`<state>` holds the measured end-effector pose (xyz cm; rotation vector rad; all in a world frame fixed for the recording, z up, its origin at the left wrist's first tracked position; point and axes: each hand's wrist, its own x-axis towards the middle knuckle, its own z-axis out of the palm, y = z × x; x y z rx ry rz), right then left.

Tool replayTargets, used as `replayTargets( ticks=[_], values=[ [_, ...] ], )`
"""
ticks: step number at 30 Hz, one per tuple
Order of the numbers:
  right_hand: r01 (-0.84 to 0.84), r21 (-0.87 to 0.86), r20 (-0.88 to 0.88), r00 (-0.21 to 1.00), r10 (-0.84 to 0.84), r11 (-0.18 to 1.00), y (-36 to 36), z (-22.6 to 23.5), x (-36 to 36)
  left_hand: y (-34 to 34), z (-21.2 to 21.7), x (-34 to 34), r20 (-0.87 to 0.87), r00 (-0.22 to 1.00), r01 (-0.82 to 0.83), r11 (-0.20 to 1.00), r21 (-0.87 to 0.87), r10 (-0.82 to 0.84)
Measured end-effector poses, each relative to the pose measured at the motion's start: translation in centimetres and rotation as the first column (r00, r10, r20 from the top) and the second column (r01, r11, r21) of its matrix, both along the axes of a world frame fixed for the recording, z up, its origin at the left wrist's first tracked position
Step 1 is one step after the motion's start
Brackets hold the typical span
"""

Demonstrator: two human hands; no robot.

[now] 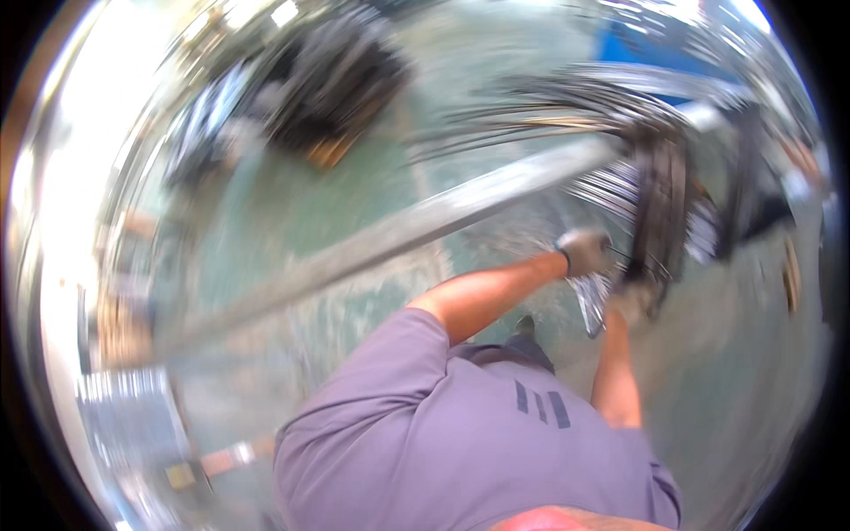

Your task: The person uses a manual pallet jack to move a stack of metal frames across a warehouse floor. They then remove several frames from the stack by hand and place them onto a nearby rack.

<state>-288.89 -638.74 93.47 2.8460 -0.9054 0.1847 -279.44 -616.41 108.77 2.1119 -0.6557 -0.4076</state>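
Note:
My left hand (586,251), in a pale work glove, is closed beside a stack of dark metal pieces (660,190). A thin dark line runs from the glove toward the stack, too blurred to name. My right hand (630,303), also gloved, is at the near end of the same stack. Motion smears its fingers, so its hold cannot be made out. Between and below the hands, a shiny metal part with a pointed lower end (591,305) shows. Many long thin metal rods or strips (567,119) fan out leftward from the top of the stack.
A long grey metal beam (416,221) slants across from lower left to the stack. Back left, a dark pile (332,84) rests on a wooden pallet (332,150). A blue surface (646,53) lies far right. A grey ribbed stack (133,416) stands at lower left.

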Motion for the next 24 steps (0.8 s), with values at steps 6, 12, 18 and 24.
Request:
replayTargets(
  ticks=[6, 12, 18, 24],
  values=[
    [0.012, 0.253, 0.156, 0.986, -0.054, 0.967, -1.6, -5.4, -8.5, 15.4, -10.1, -16.1, -0.234, 0.811, -0.453, 0.829, 0.329, 0.536],
    [-0.441, 0.548, -0.28, 0.703, 0.653, 0.71, -1.1, -11.6, -14.7, 22.3, -11.9, -45.5, -0.271, 0.069, -0.945, 0.15, 0.291, 0.96],
    [-0.663, 0.625, -0.298, 0.286, 0.911, 0.413, 13.8, -8.1, -15.1, 21.3, -10.7, -67.1, -0.225, -0.395, -0.919, -0.377, 0.119, 0.891],
    [-0.751, 0.659, -0.186, -0.21, 0.96, -0.036, 32.8, -6.9, -23.3, 19.8, -2.5, -86.9, 0.087, -0.771, -0.632, -0.775, 0.011, 0.631]
  ],
)
